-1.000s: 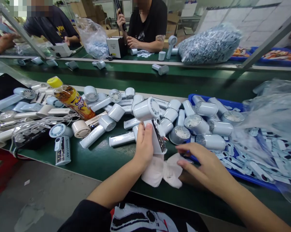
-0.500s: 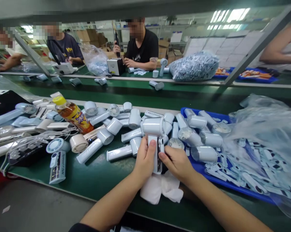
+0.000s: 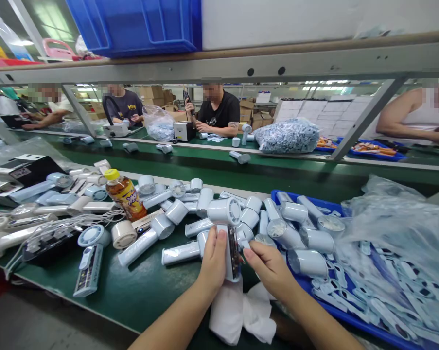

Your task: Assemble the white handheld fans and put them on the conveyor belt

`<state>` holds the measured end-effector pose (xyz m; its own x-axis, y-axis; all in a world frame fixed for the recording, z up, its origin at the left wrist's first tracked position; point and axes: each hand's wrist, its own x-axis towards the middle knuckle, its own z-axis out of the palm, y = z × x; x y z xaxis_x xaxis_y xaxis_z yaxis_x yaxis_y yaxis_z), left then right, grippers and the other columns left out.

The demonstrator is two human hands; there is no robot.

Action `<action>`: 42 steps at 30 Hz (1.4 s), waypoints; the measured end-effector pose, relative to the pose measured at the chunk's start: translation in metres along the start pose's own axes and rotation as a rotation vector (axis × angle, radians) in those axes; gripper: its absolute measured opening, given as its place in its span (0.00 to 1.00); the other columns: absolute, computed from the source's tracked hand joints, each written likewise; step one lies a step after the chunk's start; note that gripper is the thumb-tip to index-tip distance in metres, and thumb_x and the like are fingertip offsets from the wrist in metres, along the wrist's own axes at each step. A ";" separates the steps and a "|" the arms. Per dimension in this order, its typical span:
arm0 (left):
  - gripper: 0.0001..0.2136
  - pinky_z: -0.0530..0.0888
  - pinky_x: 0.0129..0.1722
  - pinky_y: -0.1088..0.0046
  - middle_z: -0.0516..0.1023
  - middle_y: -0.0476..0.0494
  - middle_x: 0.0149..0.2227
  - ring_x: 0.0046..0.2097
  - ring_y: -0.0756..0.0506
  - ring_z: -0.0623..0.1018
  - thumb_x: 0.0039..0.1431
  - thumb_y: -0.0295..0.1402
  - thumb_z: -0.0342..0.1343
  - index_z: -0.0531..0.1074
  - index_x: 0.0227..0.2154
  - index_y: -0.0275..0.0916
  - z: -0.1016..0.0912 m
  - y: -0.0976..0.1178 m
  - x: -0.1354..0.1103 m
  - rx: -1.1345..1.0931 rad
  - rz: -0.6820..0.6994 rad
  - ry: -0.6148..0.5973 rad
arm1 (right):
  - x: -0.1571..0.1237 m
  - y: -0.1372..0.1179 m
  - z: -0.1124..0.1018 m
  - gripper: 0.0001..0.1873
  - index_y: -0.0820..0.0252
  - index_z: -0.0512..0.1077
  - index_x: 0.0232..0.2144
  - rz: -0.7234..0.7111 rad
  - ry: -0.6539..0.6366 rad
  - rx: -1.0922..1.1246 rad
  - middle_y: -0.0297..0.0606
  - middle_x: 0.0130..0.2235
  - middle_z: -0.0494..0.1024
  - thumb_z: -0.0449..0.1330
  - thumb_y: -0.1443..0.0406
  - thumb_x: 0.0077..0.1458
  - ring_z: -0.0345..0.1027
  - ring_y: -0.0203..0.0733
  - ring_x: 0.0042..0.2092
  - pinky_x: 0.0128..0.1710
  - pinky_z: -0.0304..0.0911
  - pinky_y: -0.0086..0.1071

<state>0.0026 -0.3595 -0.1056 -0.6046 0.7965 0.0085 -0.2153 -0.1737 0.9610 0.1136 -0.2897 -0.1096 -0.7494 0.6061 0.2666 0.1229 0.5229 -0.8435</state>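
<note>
view tipped upward, blue crate [image 3: 135,28] now in sight above, held fan [image 3: 222,212] turned slightly

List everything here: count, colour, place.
Held fan: 1, pale blue, centre
Loose handheld fans: many, pale blue or white, throughout
Workbench: 1, green, foreground
Bottle: 1, amber, left
Power strip: 1, black, left
Tissue or cloth: some, white, foreground
Near tray: 1, blue, right
Slim parts: many, pale blue, near tray
Plastic sheeting: some, clear, right
Filled bags: 2, clear, background
Crate: 1, blue, top
Co-workers: several, dark or white tops, background
Left hand: 1, bare, around held fan
Right hand: 1, bare, beside it
</note>
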 end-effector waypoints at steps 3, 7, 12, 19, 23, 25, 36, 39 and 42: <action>0.16 0.66 0.49 0.71 0.73 0.44 0.42 0.46 0.46 0.71 0.59 0.43 0.45 0.67 0.44 0.39 0.000 -0.004 -0.003 0.086 0.123 -0.044 | 0.002 -0.002 0.000 0.20 0.57 0.51 0.17 0.012 -0.044 0.009 0.28 0.19 0.52 0.44 0.55 0.57 0.49 0.33 0.22 0.22 0.47 0.29; 0.19 0.59 0.54 0.69 0.69 0.40 0.50 0.53 0.44 0.67 0.61 0.42 0.43 0.63 0.49 0.38 -0.001 -0.009 -0.006 0.181 0.187 -0.058 | 0.004 -0.002 -0.003 0.20 0.58 0.54 0.17 0.045 -0.113 0.057 0.29 0.19 0.55 0.45 0.55 0.57 0.51 0.34 0.23 0.23 0.48 0.29; 0.19 0.62 0.52 0.67 0.70 0.38 0.46 0.51 0.43 0.68 0.61 0.43 0.40 0.60 0.50 0.37 -0.003 -0.006 -0.006 0.258 0.311 -0.117 | 0.007 -0.004 -0.008 0.21 0.59 0.55 0.18 0.060 -0.231 0.245 0.28 0.20 0.54 0.47 0.53 0.56 0.48 0.32 0.23 0.22 0.47 0.27; 0.31 0.68 0.44 0.65 0.69 0.42 0.40 0.42 0.41 0.71 0.41 0.44 0.62 0.57 0.46 0.37 -0.007 -0.004 -0.006 0.265 0.307 -0.240 | 0.007 0.000 -0.015 0.24 0.60 0.59 0.16 0.145 -0.325 0.310 0.27 0.15 0.59 0.53 0.48 0.50 0.52 0.31 0.18 0.17 0.47 0.25; 0.34 0.67 0.45 0.65 0.68 0.45 0.40 0.43 0.41 0.71 0.32 0.35 0.69 0.58 0.44 0.38 -0.008 0.000 -0.007 0.327 0.265 -0.273 | 0.003 0.008 -0.013 0.24 0.59 0.59 0.14 0.268 -0.334 0.521 0.25 0.11 0.60 0.60 0.48 0.43 0.51 0.28 0.13 0.14 0.45 0.24; 0.34 0.66 0.48 0.65 0.68 0.45 0.42 0.45 0.41 0.70 0.31 0.33 0.69 0.58 0.44 0.39 -0.007 0.003 -0.007 0.339 0.247 -0.309 | 0.003 0.009 -0.013 0.22 0.59 0.60 0.14 0.299 -0.360 0.586 0.26 0.11 0.62 0.61 0.51 0.43 0.52 0.29 0.13 0.15 0.47 0.24; 0.33 0.66 0.45 0.68 0.69 0.45 0.41 0.43 0.42 0.70 0.34 0.33 0.68 0.59 0.45 0.39 -0.008 0.002 0.000 0.353 0.205 -0.226 | 0.004 -0.004 -0.013 0.14 0.57 0.58 0.22 0.035 -0.076 0.050 0.29 0.20 0.61 0.49 0.57 0.55 0.56 0.35 0.23 0.22 0.51 0.29; 0.30 0.67 0.44 0.68 0.69 0.44 0.42 0.43 0.43 0.71 0.41 0.38 0.65 0.58 0.46 0.39 -0.008 0.002 0.000 0.289 0.198 -0.264 | 0.003 -0.002 -0.010 0.16 0.57 0.56 0.19 0.044 -0.053 0.148 0.29 0.18 0.60 0.48 0.57 0.56 0.56 0.34 0.22 0.22 0.52 0.29; 0.24 0.66 0.45 0.68 0.68 0.41 0.44 0.45 0.42 0.70 0.52 0.44 0.53 0.58 0.48 0.38 -0.007 0.004 -0.002 0.238 0.227 -0.296 | 0.004 0.000 -0.008 0.18 0.57 0.56 0.18 0.136 -0.081 0.284 0.28 0.17 0.60 0.52 0.55 0.52 0.55 0.33 0.20 0.20 0.52 0.28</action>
<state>-0.0025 -0.3654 -0.1037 -0.3626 0.8912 0.2725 0.1012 -0.2530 0.9622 0.1164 -0.2823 -0.1048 -0.7891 0.6035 0.1144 0.0476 0.2457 -0.9682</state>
